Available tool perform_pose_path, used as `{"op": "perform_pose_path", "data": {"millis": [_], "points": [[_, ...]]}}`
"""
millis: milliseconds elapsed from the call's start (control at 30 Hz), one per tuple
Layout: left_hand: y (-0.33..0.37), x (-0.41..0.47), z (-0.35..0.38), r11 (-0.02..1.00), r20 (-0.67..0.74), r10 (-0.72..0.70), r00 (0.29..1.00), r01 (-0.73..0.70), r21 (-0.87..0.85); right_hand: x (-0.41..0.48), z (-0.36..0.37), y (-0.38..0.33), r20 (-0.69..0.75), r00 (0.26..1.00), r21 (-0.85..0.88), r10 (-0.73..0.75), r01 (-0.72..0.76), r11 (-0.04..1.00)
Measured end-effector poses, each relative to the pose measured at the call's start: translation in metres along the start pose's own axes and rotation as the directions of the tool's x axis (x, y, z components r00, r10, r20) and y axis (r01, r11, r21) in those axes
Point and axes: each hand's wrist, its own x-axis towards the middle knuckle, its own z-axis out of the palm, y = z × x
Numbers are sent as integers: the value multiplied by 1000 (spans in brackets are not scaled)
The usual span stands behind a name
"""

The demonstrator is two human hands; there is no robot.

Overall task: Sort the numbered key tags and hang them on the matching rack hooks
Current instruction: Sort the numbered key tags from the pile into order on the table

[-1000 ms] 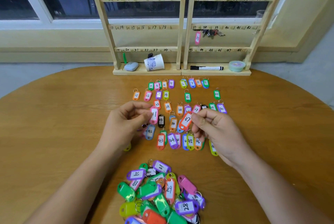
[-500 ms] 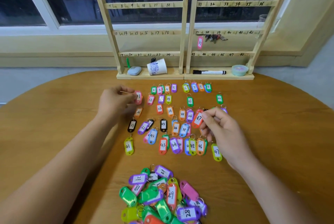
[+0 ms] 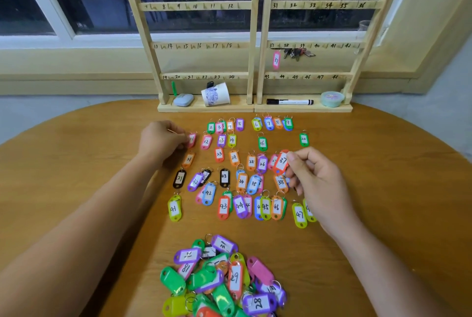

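Round wooden table (image 3: 383, 189) below a dark window. At the right end of the twenties row, tilted over a pink neighbour: red tag 37 (image 3: 281, 163), pinched at its right edge between the thumb and curled fingers of the right hand (image 3: 319, 183). Cannot tell whether lifted clear or touching the tags under it. Just below, flat on the wood, orange tag 38 (image 3: 280, 182).

Far side of the layout, at the start of the second row: pink tag 11 (image 3: 192, 140), gripped at its left edge by the bent fingertips of the left hand (image 3: 161, 137), just beside pink tag 12 (image 3: 206, 141).

Around both, sorted tags (image 3: 241, 181) laid in numbered rows, some overlapping. Nearer the body, well apart from the rows, a loose pile of tags (image 3: 219, 281) in green, purple, pink and yellow.

At the table's far edge, a wooden rack (image 3: 194, 6) with numbered rails. Under hook 37, a hanging pink tag (image 3: 276, 60), and beside it a bunch of keys (image 3: 297, 53). On the rack's base: a paper cup (image 3: 215, 94) on its side, a black marker (image 3: 290, 101) and a small round tub (image 3: 332, 98).
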Motion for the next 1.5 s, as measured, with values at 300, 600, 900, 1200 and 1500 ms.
{"op": "perform_pose_path", "data": {"millis": [300,600,900,1200,1500], "points": [[-7,-21,-7,996,-29,74,997,-72,52,19,-28,3,-182,983,-64,-16,4,998],[-11,-79,-14,944,-4,292,956,-288,164,29,-22,18,-120,993,-260,20,-51,964],[-23,-130,-7,898,113,415,903,-426,107,46,-32,10,-72,997,-431,-15,-17,902],[-36,-158,-4,848,207,519,829,-531,2,42,-35,12,-25,999,-570,35,-43,821],[-38,-170,-10,822,268,561,783,-566,-67,27,4,15,154,988,-721,20,98,686]]}}
